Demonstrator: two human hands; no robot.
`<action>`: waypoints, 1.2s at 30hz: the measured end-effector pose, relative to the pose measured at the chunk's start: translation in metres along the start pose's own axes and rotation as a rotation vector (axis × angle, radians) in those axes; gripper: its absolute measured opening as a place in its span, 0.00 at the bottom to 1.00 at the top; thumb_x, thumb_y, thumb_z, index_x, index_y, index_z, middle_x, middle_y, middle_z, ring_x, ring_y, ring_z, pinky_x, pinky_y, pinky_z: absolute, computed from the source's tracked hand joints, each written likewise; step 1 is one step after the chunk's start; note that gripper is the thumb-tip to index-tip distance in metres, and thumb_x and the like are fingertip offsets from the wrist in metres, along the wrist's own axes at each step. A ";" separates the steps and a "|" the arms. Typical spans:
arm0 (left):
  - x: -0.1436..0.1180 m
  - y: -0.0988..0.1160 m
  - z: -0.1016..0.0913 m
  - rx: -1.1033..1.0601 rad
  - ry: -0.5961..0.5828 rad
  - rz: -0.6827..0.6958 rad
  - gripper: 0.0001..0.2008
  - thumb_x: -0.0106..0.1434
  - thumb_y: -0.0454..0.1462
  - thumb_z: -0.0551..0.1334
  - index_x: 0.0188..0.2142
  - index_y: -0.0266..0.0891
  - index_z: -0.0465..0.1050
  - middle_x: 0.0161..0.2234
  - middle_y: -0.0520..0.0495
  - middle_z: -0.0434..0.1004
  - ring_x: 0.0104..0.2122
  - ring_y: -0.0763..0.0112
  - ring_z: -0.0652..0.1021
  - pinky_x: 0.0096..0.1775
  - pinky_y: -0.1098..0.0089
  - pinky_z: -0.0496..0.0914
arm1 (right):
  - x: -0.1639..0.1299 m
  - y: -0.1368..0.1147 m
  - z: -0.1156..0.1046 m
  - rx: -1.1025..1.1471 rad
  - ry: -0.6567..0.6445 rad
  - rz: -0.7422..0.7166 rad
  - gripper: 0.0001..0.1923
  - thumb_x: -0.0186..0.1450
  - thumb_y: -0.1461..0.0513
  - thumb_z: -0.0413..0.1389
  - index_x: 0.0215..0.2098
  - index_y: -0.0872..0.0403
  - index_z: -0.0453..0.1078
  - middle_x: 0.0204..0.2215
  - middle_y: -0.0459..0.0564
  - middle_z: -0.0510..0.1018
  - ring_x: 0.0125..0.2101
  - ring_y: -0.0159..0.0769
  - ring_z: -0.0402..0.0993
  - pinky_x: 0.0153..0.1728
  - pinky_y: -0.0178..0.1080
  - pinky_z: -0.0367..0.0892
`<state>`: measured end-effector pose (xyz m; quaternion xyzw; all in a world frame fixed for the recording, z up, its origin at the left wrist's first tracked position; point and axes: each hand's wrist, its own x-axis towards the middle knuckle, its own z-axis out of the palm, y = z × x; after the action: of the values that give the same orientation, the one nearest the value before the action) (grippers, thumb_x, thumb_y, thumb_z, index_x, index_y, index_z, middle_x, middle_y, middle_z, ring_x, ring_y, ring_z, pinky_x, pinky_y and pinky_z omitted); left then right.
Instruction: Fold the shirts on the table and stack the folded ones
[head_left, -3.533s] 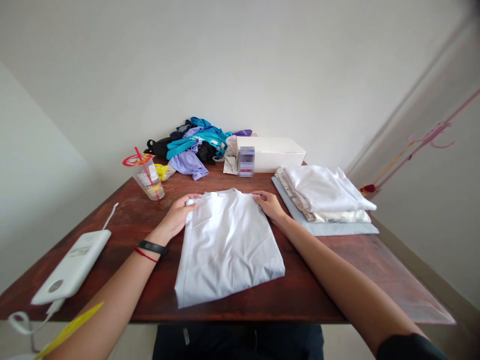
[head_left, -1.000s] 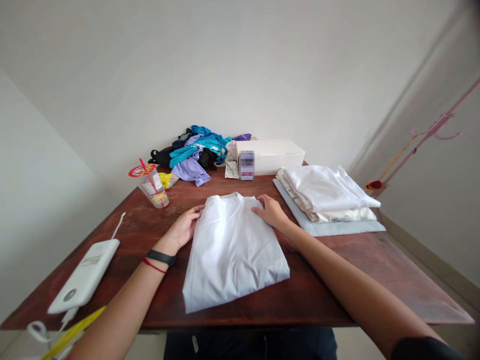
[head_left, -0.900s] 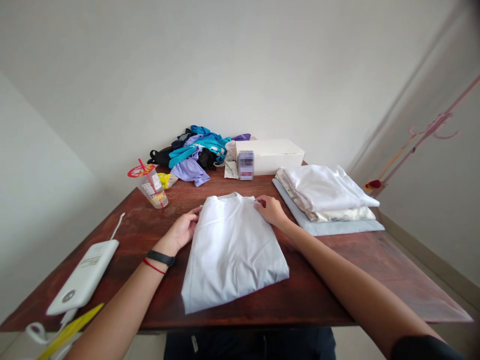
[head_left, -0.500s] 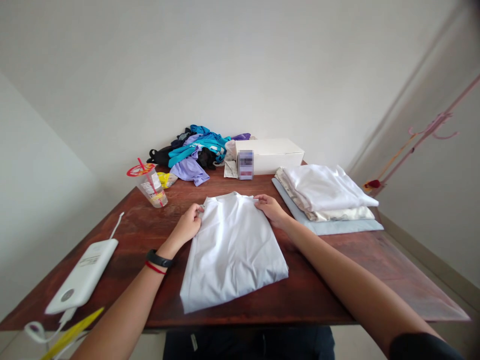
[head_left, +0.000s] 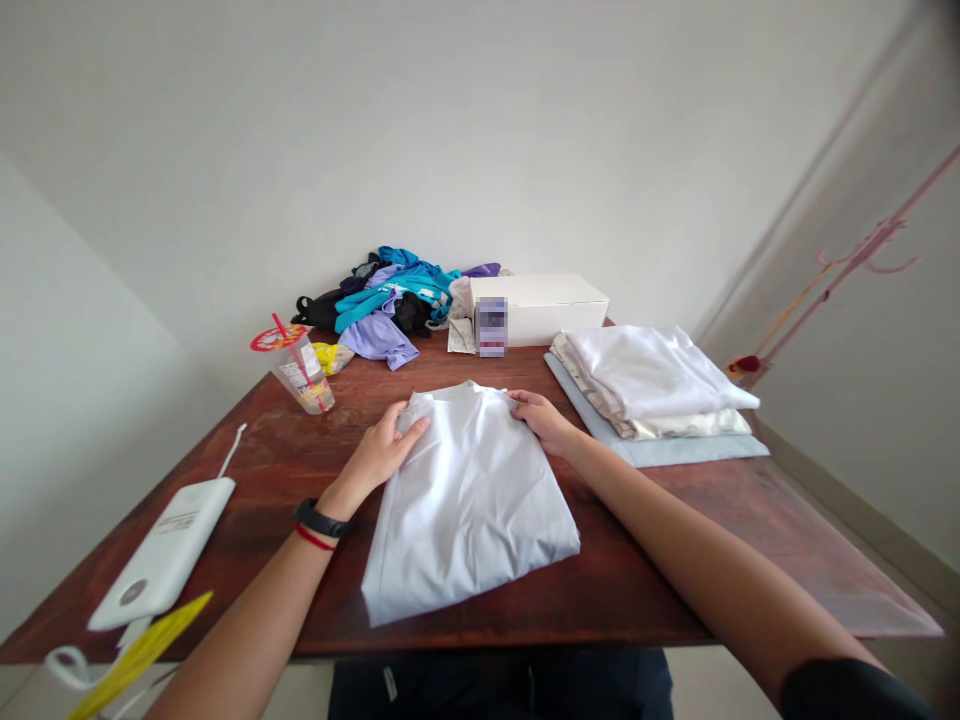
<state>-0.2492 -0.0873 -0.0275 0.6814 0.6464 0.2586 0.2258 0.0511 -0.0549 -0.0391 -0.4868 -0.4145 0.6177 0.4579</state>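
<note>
Nearest the viewer, a folded white shirt (head_left: 469,500) lies flat on the wooden table (head_left: 720,540), close to its front edge. The left hand (head_left: 382,452) pinches the shirt's far left corner, fingers curled over the cloth; the right hand (head_left: 541,420) grips the far right corner. A white power bank (head_left: 163,553) rests to the left. Farther back stand a plastic cup (head_left: 300,367) and a stack of folded laundry (head_left: 652,393). Against the wall lie a pile of coloured clothes (head_left: 390,300) and a white box (head_left: 540,305).
</note>
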 end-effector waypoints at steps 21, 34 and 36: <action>0.003 -0.002 -0.012 -0.399 -0.099 0.141 0.17 0.64 0.51 0.64 0.39 0.40 0.69 0.20 0.56 0.68 0.14 0.74 0.67 0.17 0.74 0.59 | 0.003 -0.002 -0.002 0.077 -0.052 0.053 0.09 0.43 0.67 0.55 0.24 0.52 0.65 0.21 0.43 0.71 0.24 0.34 0.68 0.28 0.35 0.64; 0.005 0.001 -0.004 -0.560 -0.145 0.061 0.22 0.56 0.54 0.70 0.36 0.38 0.72 0.28 0.50 0.75 0.27 0.68 0.73 0.29 0.72 0.63 | 0.006 0.001 0.005 -0.165 0.027 -0.055 0.10 0.48 0.61 0.53 0.30 0.51 0.66 0.24 0.45 0.74 0.26 0.39 0.71 0.31 0.40 0.68; 0.011 -0.010 -0.001 -0.424 -0.079 0.075 0.23 0.57 0.56 0.68 0.35 0.38 0.73 0.29 0.48 0.78 0.29 0.63 0.75 0.30 0.71 0.63 | 0.007 0.004 0.002 -0.254 0.085 -0.120 0.13 0.50 0.60 0.54 0.35 0.51 0.69 0.28 0.45 0.76 0.29 0.39 0.71 0.33 0.39 0.68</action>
<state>-0.2574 -0.0753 -0.0321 0.6516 0.5426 0.3702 0.3794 0.0474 -0.0492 -0.0437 -0.5406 -0.4979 0.5107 0.4461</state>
